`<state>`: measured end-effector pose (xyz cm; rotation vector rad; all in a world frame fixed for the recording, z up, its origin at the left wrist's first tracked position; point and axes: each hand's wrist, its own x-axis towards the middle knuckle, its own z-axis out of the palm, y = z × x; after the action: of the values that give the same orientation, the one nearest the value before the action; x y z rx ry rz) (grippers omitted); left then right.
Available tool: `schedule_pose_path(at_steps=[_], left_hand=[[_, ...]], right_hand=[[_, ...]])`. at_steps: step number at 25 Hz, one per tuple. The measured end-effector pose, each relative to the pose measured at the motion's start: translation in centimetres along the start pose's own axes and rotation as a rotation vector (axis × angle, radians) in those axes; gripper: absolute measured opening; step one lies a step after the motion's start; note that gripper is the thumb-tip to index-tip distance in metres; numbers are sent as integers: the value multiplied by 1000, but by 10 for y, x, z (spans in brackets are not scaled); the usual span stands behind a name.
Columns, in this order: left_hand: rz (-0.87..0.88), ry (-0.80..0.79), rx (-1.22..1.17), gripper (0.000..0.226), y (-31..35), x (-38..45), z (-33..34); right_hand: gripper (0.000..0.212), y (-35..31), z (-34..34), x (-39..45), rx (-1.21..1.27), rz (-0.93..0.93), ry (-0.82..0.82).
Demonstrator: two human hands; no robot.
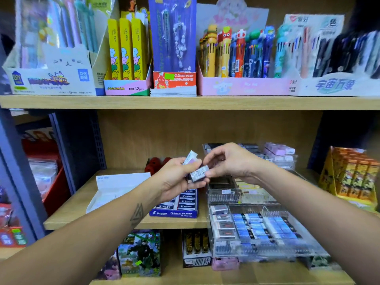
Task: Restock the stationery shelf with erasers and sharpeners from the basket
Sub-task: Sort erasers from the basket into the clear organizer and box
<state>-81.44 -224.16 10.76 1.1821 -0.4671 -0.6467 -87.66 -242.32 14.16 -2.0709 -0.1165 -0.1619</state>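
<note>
Sorting is the step: my left hand grips a small wrapped pale eraser, while my right hand pinches a dark-sleeved eraser above the blue Pilot eraser box. Next, I judge, each needs its matching slot in the clear acrylic tray.

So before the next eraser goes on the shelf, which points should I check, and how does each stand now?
1. Left hand holds the erasers: ok, a dark-sleeved eraser and a pale one.
2. Right hand grip: ok, fingertips pinch the dark-sleeved eraser.
3. Matching slot in the clear acrylic organizer: cannot tell, labels blurred.
4. Free space in the organizer: cannot tell.
5. Pilot plastic eraser box unobstructed: not ok, left hand covers part.
</note>
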Motion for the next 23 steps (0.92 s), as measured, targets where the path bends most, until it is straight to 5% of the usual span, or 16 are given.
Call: schedule_pose_path(at_steps=[11,17,20,23], left_hand=[[85,-20,199,13,5,46,65],[186,168,422,16,26,102,88],[208,165,531,31,23,123,94],[221,164,588,16,16,135,95]], right_hand=[[19,20,-75,-34,-162,0,168],[19,39,-139,-6,-361,170,597],[16,41,-145,9,-593,245,520],[15,46,-142,21,-669,270,447]])
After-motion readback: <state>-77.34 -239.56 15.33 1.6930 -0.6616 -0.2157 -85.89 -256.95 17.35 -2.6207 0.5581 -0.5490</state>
